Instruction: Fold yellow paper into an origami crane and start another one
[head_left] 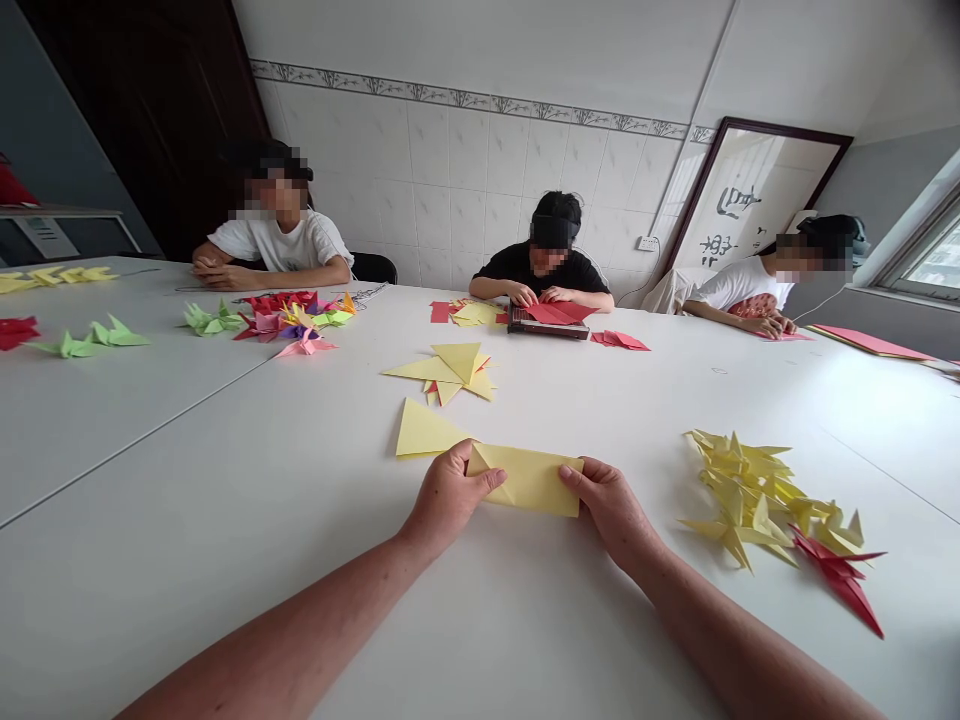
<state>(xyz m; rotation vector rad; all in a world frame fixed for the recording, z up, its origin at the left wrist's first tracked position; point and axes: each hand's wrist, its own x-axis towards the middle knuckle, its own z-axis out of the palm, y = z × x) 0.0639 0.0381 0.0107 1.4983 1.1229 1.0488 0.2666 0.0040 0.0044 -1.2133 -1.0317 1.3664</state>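
A pale yellow folded paper rectangle (527,480) lies flat on the white worktop (225,570), just in front of the person, its long edges running crosswise. The left hand (450,497) grips its left end, with the thumb on top and the fingers apparently beneath. The right hand (611,510) holds the right end in the same pinch, so neither hand is released. Even pressure from both sides would likely keep the layers aligned and the creases sharp.

A pale yellow paper triangle (425,430) lies just beyond the left hand, almost touching the rectangle. Further ahead sits a cluster of yellow pointed paper folds (450,372), with a little red showing beneath. To the right, a heap of yellow origami cranes (750,490) lies beside a red origami crane (840,580), both well clear of the hands.

Across the worktop, a co-worker in a black shirt (544,265) handles red paper (555,313) on a dark box (536,325). Another, in a white T-shirt (274,240), sits behind a mound of multicoloured origami cranes (292,325). Nothing lies between the hands and the rectangle.
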